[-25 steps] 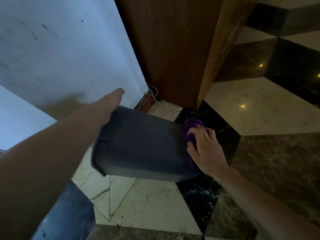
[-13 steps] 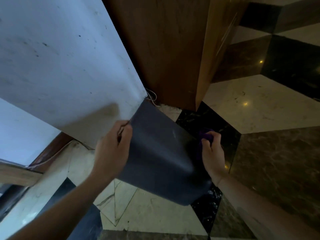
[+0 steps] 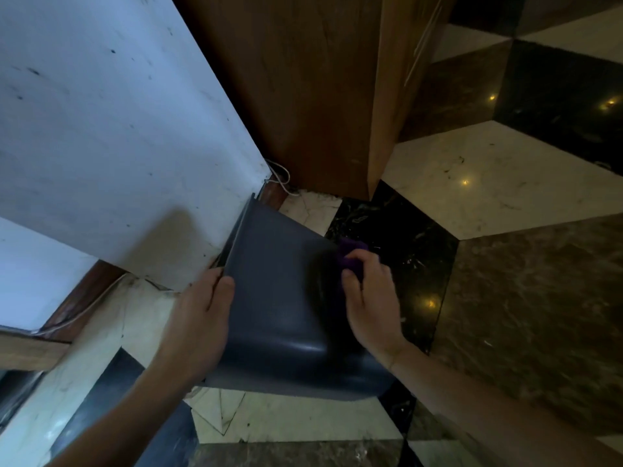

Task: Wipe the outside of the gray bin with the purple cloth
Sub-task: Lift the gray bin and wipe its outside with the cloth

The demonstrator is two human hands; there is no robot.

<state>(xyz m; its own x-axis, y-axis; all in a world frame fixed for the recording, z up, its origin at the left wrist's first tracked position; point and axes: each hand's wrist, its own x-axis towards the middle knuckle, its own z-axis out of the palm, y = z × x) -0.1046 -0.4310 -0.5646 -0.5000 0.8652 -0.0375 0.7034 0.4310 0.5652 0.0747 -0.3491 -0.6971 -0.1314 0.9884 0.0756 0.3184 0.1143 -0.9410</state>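
Note:
The gray bin (image 3: pixel 279 298) is tipped on its side, its rim toward the white wall and its base toward the right. My left hand (image 3: pixel 199 318) grips the bin at its rim edge, fingers curled over it. My right hand (image 3: pixel 369 298) presses the purple cloth (image 3: pixel 352 256) against the bin's base end; only a crumpled bit of cloth shows above the fingers. The bin's inside is hidden.
A white wall (image 3: pixel 118 146) stands close on the left with a brown skirting (image 3: pixel 84 294) and a thin white cable (image 3: pixel 281 176). A wooden cabinet (image 3: pixel 303 89) rises behind the bin. The floor (image 3: pixel 505 183) is patterned marble in cream, brown and black.
The bin has turned from lying crosswise to having its rim against the wall. My left hand shifted from the rim's top to its near edge. My right hand with the cloth moved along the base end.

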